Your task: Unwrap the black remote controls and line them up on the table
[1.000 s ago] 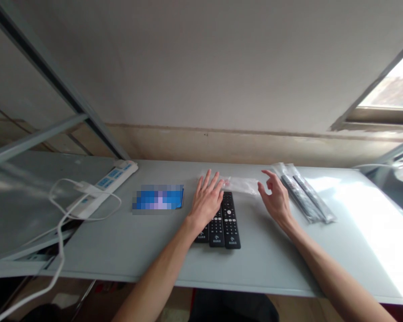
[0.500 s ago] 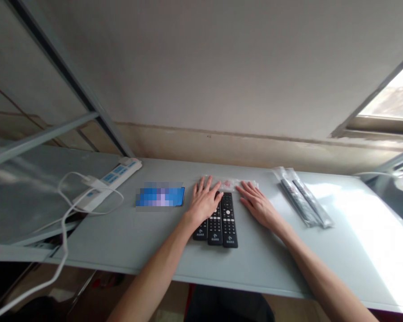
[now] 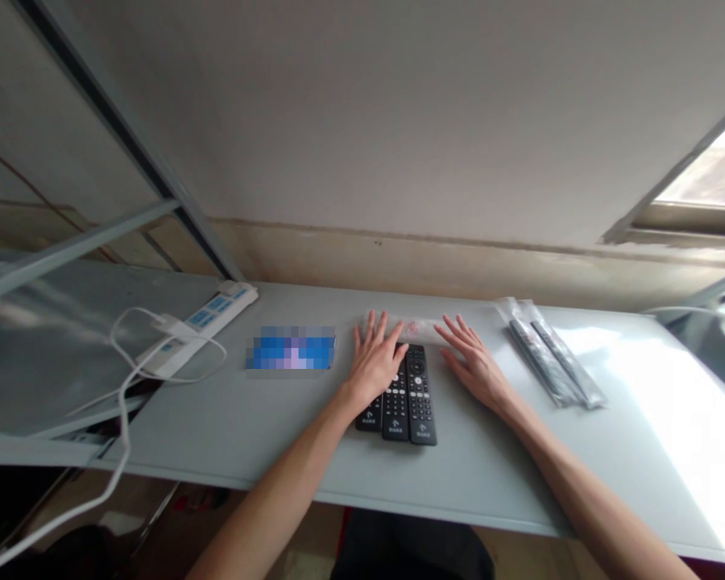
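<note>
Left hand (image 3: pixel 374 362) open, fingers spread, holding nothing, lying over top end of three black TV remotes (image 3: pixel 414 403), fingertips at clear plastic bag (image 3: pixel 412 328) with red print. Right hand (image 3: pixel 477 370) open, empty, flat on grey surface (image 3: pixel 266 427), fingertips just beside bag's right end. Remotes side by side, white lettering unreadable. Two sealed packs of dark sticks (image 3: pixel 553 362) to right; pixelated blue card (image 3: pixel 291 348), white power strip (image 3: pixel 205 326), white cable (image 3: pixel 124 379) to left
</note>
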Demonstrator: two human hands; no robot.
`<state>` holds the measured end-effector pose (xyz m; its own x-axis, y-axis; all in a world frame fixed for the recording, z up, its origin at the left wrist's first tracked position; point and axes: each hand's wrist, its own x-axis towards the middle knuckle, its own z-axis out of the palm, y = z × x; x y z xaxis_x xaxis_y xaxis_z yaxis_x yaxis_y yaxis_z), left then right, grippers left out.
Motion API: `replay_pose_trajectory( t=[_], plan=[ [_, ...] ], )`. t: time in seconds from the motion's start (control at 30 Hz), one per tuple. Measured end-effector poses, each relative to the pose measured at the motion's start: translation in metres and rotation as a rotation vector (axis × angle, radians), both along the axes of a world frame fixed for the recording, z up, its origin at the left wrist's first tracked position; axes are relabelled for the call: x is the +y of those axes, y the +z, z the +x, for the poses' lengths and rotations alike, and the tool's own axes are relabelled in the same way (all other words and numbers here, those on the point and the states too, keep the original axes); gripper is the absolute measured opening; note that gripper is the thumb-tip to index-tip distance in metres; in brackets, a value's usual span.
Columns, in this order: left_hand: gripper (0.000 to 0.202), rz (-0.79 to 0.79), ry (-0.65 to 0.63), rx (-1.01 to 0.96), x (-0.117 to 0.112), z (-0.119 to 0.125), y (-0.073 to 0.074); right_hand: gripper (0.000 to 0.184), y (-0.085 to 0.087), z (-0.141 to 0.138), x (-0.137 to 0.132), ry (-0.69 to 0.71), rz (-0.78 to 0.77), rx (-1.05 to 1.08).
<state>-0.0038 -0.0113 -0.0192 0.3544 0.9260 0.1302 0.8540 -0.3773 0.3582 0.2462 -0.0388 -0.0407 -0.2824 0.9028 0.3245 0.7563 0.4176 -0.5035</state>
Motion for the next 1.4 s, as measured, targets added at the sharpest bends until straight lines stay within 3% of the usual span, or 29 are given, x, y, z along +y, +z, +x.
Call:
replay_pose_trajectory(
  t=[0.1,0.23,0.57,0.9,1.4],
  plan=[
    [0.057,-0.019,0.000,-0.007,0.000,0.000,0.002,0.056,0.012,-0.011,-0.007,0.140,0.009,0.020],
    [0.056,-0.031,0.001,-0.064,0.006,-0.004,0.003,0.043,0.024,-0.020,-0.014,0.311,0.001,0.020],
    [0.062,0.107,-0.081,-0.051,0.029,-0.027,-0.009,0.042,0.025,-0.037,-0.023,0.470,-0.089,0.005],
    [0.060,0.095,-0.148,-0.060,0.026,-0.020,-0.006,0.047,0.019,-0.037,-0.021,0.366,-0.012,0.037],
    [0.054,0.109,-0.038,-0.140,0.028,-0.017,-0.006,0.052,0.012,-0.041,-0.017,0.286,0.009,-0.037]
  ],
)
